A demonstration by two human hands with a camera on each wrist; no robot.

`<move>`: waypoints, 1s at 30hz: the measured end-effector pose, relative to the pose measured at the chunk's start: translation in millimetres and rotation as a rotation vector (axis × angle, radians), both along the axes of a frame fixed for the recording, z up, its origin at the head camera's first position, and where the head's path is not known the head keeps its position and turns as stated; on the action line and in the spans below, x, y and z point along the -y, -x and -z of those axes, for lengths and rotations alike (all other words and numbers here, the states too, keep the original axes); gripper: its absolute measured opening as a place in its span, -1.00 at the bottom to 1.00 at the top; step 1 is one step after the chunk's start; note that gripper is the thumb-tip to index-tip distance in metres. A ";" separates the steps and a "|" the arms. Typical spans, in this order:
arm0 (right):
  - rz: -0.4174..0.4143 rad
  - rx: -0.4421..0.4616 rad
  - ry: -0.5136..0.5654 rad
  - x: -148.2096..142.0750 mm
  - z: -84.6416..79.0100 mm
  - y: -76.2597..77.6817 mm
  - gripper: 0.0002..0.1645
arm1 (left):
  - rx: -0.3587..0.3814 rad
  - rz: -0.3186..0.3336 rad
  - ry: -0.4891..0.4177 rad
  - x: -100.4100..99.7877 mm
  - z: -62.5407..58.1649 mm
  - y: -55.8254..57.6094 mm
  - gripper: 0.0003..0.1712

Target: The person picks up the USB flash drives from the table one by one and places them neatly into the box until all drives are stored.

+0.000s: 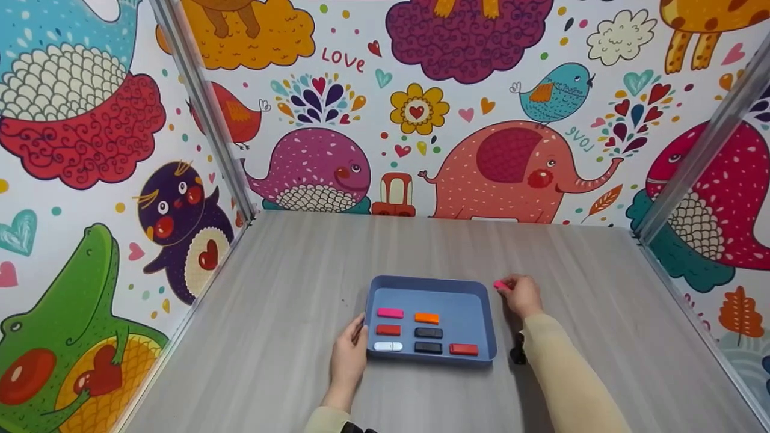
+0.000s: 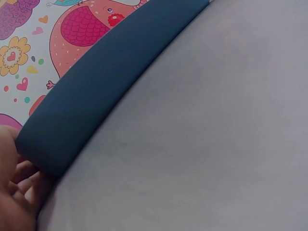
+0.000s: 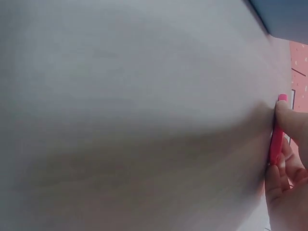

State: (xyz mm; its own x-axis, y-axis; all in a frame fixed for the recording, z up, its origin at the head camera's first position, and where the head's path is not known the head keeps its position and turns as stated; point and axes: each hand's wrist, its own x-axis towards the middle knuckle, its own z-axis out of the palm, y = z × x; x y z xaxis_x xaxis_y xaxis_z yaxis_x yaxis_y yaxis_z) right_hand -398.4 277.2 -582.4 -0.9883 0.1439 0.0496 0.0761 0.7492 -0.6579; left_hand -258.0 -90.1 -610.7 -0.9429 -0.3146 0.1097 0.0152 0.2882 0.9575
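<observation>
A shallow blue tray [image 1: 460, 300] lies on the table in the head view. Inside are small oblong pieces that look like USB flash drives: a pink one [image 1: 390, 313], an orange one [image 1: 427, 317], a white one [image 1: 388, 346], two red and two black. My left hand [image 1: 350, 355] grips the tray's left side, fingers bent at its corner in the left wrist view. Just beyond the tray's right wall, my right hand [image 1: 523, 296] pinches another pink flash drive [image 3: 277, 139] between thumb and fingers, close to the tabletop.
The grey wood-grain table [image 1: 289, 270] reaches back to walls printed with cartoon animals. Metal posts [image 1: 207, 114] stand at the wall corners. A black object [image 1: 518, 349] sits at the right wrist.
</observation>
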 end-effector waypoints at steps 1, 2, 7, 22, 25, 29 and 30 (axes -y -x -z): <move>-0.004 0.001 0.005 -0.4 -0.1 0.0 -0.83 | 0.004 0.000 -0.004 -0.2 -0.1 0.1 -0.58; -0.011 0.001 0.010 -0.8 -0.3 -0.3 -0.83 | 0.009 0.000 -0.005 -0.2 -0.3 0.0 -0.58; -0.028 -0.001 0.024 -2.3 -1.3 -2.6 -0.79 | 0.023 0.006 -0.008 0.0 -1.1 0.1 -0.57; -0.075 -0.054 0.026 -7.2 -0.6 -7.5 -0.81 | 0.023 0.005 -0.003 0.6 -0.2 0.9 -0.57; -0.098 -0.078 0.016 -9.1 0.7 -7.1 -0.84 | 0.011 0.008 -0.004 0.7 0.2 1.1 -0.57; -0.109 -0.071 0.015 -10.8 1.2 -7.8 -0.84 | -0.002 0.014 -0.004 1.2 1.1 1.6 -0.57; -0.108 -0.064 0.017 -10.8 1.0 -8.2 -0.84 | -0.003 0.014 -0.005 1.4 1.1 1.6 -0.57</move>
